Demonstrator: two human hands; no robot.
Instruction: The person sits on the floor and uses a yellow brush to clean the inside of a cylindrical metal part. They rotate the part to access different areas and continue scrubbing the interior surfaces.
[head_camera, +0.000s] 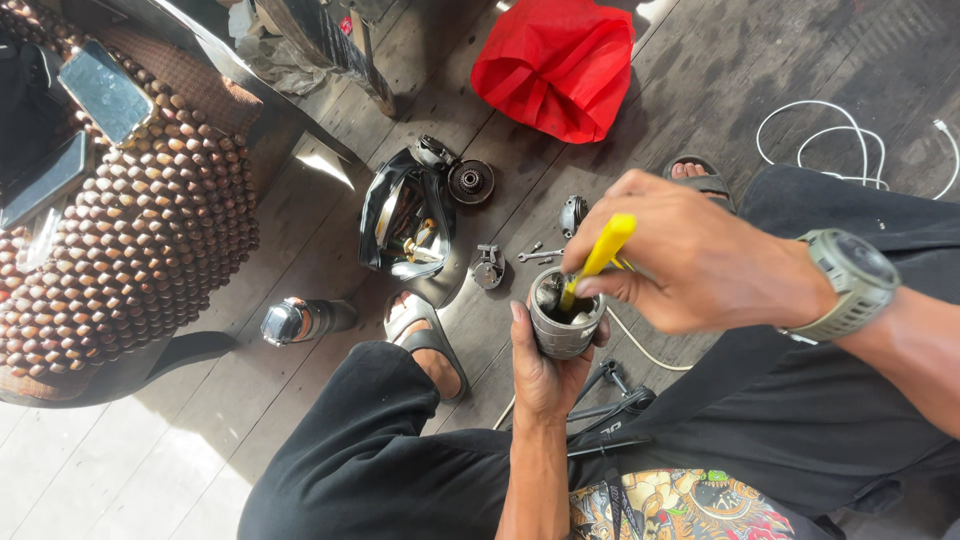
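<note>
Dark plank floor (640, 90), parts scattered. Left hand (545, 375) clamped on metal cylinder (563, 320); right hand (690, 262) gripping yellow tool (603, 252) inside; work unfinished.

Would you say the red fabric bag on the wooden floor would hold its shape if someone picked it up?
Probably not: the red fabric bag lies slumped in soft folds, so it would likely flop. It looks light for its size, and unlikely to roll on the wooden floor.

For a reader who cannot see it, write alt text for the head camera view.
A seated person's left hand holds a grey metal cylinder upright while the right hand pokes a yellow-handled tool into its open top. Small metal parts, an open tool pouch and a red bag lie on the wooden floor.
</note>
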